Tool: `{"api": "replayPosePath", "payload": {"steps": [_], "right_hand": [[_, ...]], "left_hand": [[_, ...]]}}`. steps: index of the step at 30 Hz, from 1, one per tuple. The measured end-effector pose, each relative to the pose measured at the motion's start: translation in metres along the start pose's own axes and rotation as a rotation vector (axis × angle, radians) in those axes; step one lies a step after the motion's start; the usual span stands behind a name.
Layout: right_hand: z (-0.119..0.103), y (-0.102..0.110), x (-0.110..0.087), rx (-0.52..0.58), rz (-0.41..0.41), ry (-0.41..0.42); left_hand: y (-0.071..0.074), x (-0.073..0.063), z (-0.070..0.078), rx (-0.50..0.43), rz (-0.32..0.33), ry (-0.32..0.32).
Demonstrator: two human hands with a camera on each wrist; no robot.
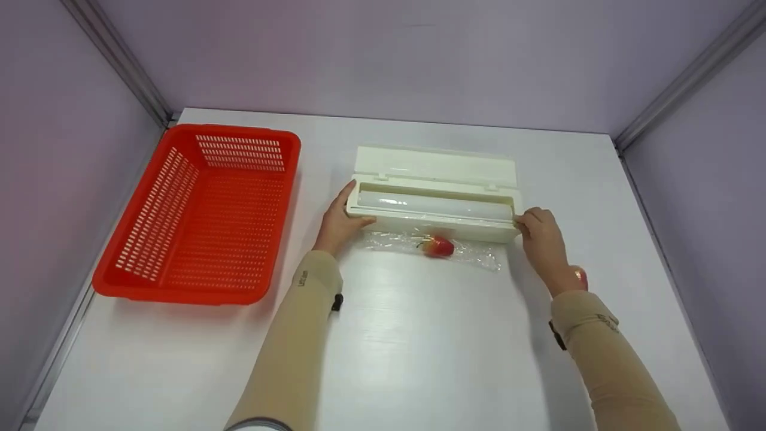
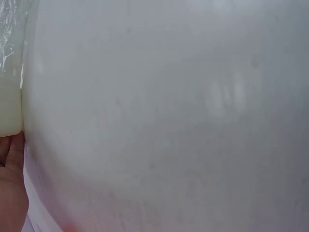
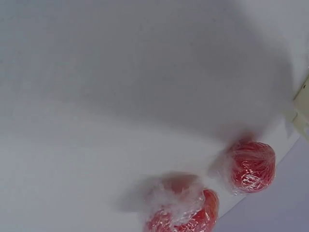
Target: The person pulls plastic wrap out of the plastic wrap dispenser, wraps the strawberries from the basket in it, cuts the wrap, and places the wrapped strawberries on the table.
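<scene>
A white cling film dispenser (image 1: 431, 230) lies across the table with its lid (image 1: 435, 164) folded back and a film roll (image 1: 434, 205) inside. My left hand (image 1: 340, 224) grips its left end, thumb along the front. At the right front corner, my right hand (image 1: 538, 233) pinches the dispenser's edge with curled fingers. Clear cling film (image 1: 389, 241) spreads out from the front side, and a small red-yellow apple (image 1: 438, 246) lies at it, close against the box. In the left wrist view, part of the left hand (image 2: 12, 193) shows under the dispenser's end (image 2: 9, 106).
A red plastic basket (image 1: 272, 239) with slotted walls stands at the left of the white table (image 1: 419, 347). Two film-wrapped red fruits (image 3: 252, 166) lie on the right side, mostly hidden behind the right wrist in the head view. Panels enclose the back and sides.
</scene>
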State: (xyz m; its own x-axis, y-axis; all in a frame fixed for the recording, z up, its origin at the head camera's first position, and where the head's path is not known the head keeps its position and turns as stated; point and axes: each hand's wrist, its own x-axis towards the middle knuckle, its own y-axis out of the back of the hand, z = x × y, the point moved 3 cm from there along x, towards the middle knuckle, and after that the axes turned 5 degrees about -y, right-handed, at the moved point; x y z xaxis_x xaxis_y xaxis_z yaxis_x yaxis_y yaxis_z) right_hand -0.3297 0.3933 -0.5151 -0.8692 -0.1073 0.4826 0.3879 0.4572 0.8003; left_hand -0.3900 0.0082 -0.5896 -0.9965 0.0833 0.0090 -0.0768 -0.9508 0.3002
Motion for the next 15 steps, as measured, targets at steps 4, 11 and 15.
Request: {"api": "replayPosePath", "payload": {"steps": [4, 11, 15], "right_hand": [[-0.007, -0.001, 0.004, -0.001, -0.06, -0.096], [-0.049, -0.006, -0.012, -0.012, 0.046, -0.105], [-0.084, -0.03, -0.024, -0.02, -0.099, 0.028]], "left_hand": [[0.004, -0.001, -0.002, 0.01, 0.018, 0.002], [0.008, 0.0, -0.004, 0.014, 0.005, 0.012], [0.01, 0.0, -0.002, 0.028, 0.008, 0.017]]}}
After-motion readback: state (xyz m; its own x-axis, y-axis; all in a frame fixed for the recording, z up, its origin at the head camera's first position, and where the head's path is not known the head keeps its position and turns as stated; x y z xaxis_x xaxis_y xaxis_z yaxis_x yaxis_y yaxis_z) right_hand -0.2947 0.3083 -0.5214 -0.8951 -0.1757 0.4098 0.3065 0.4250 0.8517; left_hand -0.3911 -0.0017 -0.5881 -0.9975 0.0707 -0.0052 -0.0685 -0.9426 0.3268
